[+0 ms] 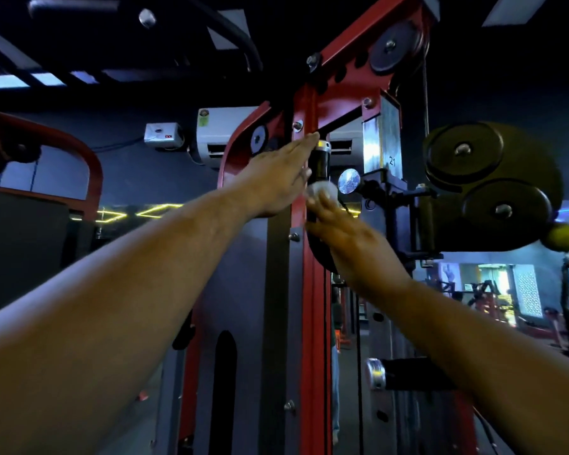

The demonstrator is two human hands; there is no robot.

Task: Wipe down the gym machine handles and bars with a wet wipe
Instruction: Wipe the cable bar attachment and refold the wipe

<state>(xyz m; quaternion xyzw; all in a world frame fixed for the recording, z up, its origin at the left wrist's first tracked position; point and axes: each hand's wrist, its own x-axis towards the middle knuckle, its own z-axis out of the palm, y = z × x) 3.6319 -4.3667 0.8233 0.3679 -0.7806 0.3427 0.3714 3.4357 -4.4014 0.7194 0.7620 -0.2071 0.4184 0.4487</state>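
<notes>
Left hand (pixel 278 178), fingers straight, lies flat against the red post (pixel 311 257); right hand (pixel 342 231) pinches a white wipe (pixel 319 191) at its 12 o'clock, under the black handle (pixel 320 162)

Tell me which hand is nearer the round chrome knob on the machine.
Right. The right hand, holding the white wipe, sits just below and left of the chrome knob. The left hand lies flat farther left, against the red upright.
</notes>
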